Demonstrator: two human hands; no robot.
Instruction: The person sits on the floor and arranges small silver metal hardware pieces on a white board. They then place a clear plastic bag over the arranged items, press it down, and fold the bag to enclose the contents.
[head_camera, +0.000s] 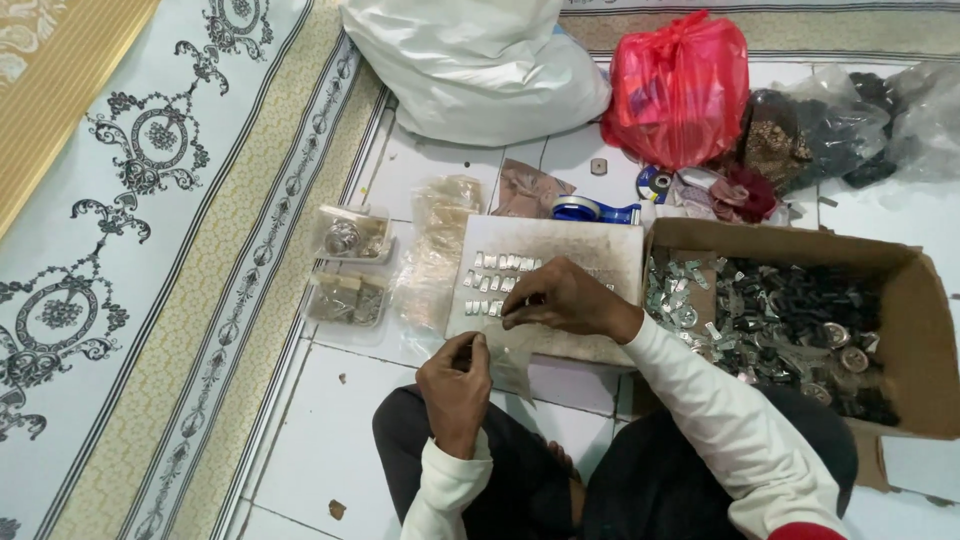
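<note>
Near the middle of the frame lay a pale board (560, 255) with small silver metal pieces (497, 272) set on it in short rows, the rows running left to right across the board's left half. The right hand (562, 298) rested on the board's lower part, fingers curled together with the tips pinched at the lowest row, though whether a piece sat between them was too small to tell. Just below and to the left, off the board's lower left corner, the left hand (455, 385) was closed around a small clear plastic bag (505, 360), held upright with its mouth toward the rows. So the pieces lay above and slightly right of the left hand and directly under the right fingertips, the right hand being the nearer by far. Left of the board sat a stack of clear bags (440, 250) and two small clear packets (350, 265) holding metal parts. To the right, touching the board's edge, stood an open cardboard box (930, 330) full of silver and dark parts. Above it, toward the upper edge, were a blue tape dispenser (590, 210), a red plastic bag (680, 85) and a large white sack (470, 65), all on a white tiled floor (320, 430) beside a patterned mat (150, 200).
</note>
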